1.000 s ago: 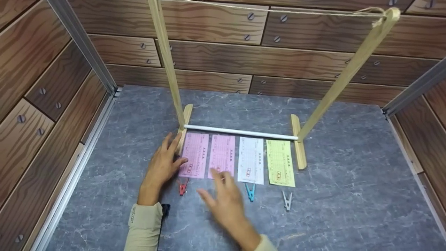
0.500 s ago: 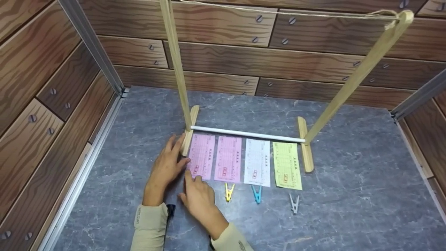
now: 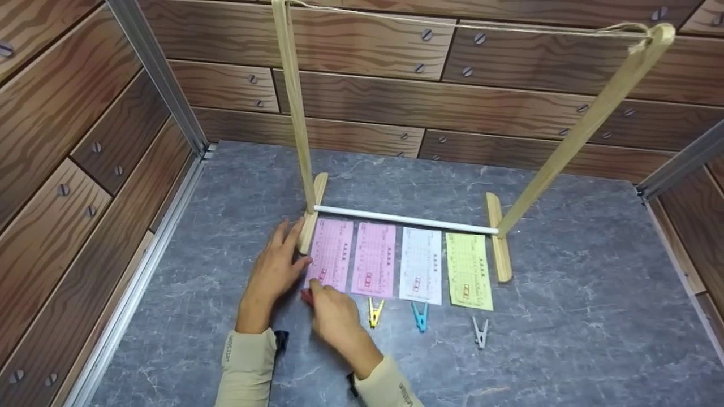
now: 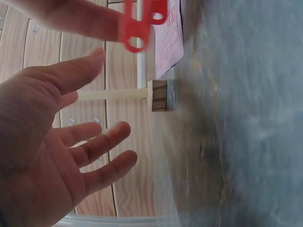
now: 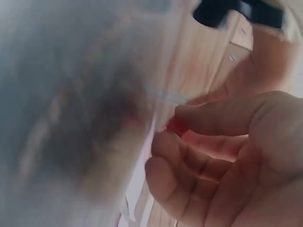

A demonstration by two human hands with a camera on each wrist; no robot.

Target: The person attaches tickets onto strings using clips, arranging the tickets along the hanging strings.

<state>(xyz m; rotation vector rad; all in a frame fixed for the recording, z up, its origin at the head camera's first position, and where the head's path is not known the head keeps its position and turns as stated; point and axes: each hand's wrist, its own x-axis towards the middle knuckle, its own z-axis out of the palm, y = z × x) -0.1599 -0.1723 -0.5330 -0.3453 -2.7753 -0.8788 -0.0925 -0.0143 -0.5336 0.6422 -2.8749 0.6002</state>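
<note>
In the head view my right hand (image 3: 337,319) pinches a red clothespin (image 3: 307,296) between thumb and fingers, at the lower end of the leftmost pink slip (image 3: 332,249). The clothespin's two holed handles show in the left wrist view. My left hand (image 3: 275,271) has its fingers spread beside the stand's left foot (image 3: 308,232), thumb at that slip's left edge. Rightward in a row lie a second pink slip (image 3: 374,257), a white slip (image 3: 421,260) and a yellow-green slip (image 3: 469,265). Below them are yellow (image 3: 375,314), blue (image 3: 420,317) and grey (image 3: 481,332) clothespins.
A wooden stand with a left post (image 3: 297,107), a right post (image 3: 588,130) and a white bottom rod (image 3: 407,219) rises behind the slips. A string (image 3: 452,24) runs between the post tops. Wood-patterned walls (image 3: 362,90) enclose the grey marbled table (image 3: 565,316).
My right hand has moved left from above the second pink slip to the red clothespin and now pinches it. My left hand stays by the stand's foot. The whole view has shifted slightly.
</note>
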